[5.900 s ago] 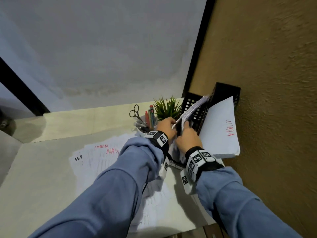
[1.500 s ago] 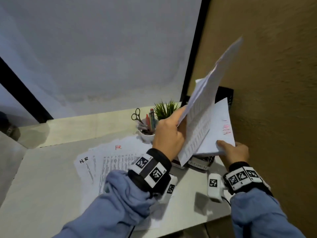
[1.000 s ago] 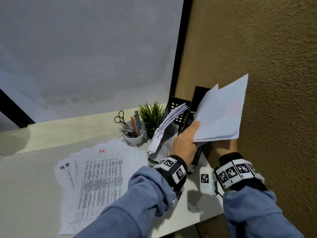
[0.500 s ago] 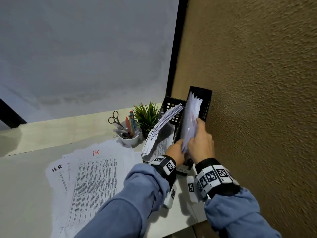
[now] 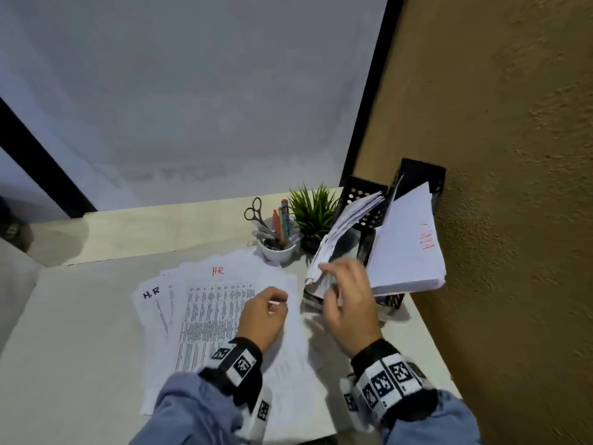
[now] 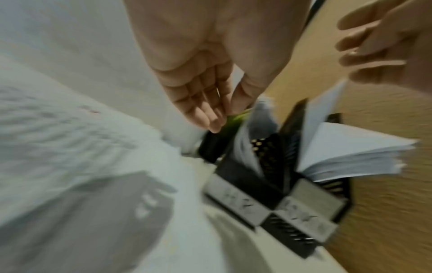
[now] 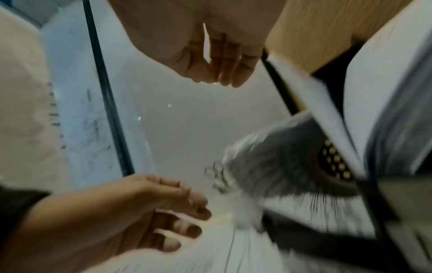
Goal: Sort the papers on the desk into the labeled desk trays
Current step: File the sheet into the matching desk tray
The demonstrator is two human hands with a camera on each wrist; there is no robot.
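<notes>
A fan of printed papers [image 5: 218,313] marked "HR" lies on the pale desk [image 5: 80,316]. The black mesh desk trays [image 5: 420,175] stand at the right against the brown wall. The right slot holds a thick white stack [image 5: 407,245] with red lettering; the left slot holds a curled bundle [image 5: 346,226]. My left hand [image 5: 266,313] hovers over the desk papers, fingers relaxed, holding nothing. My right hand [image 5: 346,293] hangs in front of the trays, fingers loose and empty. The left wrist view shows the left hand's fingers [image 6: 205,112] straight, with labelled tray fronts [image 6: 236,201] below.
A white cup [image 5: 277,248] with scissors and pens and a small green plant [image 5: 313,210] stand just left of the trays. The brown wall [image 5: 497,155] bounds the desk on the right, a white wall behind. The desk's left side is bare.
The stack both hands were pushing into the right slot now sits there alone. Both hands have let go and drawn back toward the desk papers.
</notes>
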